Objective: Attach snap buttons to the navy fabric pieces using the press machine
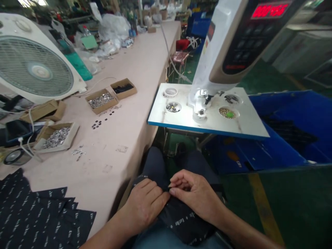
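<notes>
The fingers (180,193) of the right hand (201,197) pinch narrowly at the black cloth (186,228), which lies on the lap (155,167); the left hand (142,204) grips it too. White print seems to read "EAST BOY"; the red display (271,10) is blurred.

White-lettered black fabric (185,223), pale pink tabletop (135,103), white board (246,119) edged in blue, teal bottle (76,63), blue bin (272,154)

Here's the left hand (145,202), knuckles up near half past six, fingers bent, while the right hand (198,193), around five o'clock, curls thumb-to-fingers!
</notes>
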The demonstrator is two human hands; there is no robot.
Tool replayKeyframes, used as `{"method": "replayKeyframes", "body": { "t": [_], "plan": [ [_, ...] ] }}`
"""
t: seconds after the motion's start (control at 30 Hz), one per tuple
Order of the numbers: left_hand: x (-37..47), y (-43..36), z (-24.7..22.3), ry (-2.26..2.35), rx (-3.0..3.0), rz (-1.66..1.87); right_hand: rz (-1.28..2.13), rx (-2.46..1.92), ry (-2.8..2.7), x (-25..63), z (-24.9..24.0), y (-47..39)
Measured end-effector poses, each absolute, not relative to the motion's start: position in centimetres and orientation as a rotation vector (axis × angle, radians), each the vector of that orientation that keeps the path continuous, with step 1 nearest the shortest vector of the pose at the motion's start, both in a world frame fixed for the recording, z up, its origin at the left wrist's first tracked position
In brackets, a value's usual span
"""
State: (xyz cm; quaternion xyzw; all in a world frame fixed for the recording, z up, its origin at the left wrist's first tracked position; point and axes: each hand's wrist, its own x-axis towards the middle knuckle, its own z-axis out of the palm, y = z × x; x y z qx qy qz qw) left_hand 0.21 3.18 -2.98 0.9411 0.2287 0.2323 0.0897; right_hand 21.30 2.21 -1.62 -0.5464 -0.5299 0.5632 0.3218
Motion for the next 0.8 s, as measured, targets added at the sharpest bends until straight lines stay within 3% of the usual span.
{"method": "replayKeyframes", "body": {
  "t": [0.8],
  "plan": [
    [0.9,1.6,-0.1,0.683,2.829,0.715,1.304,-1.206,-1.729,23.1,-1.4,0.2]
  ]
}}
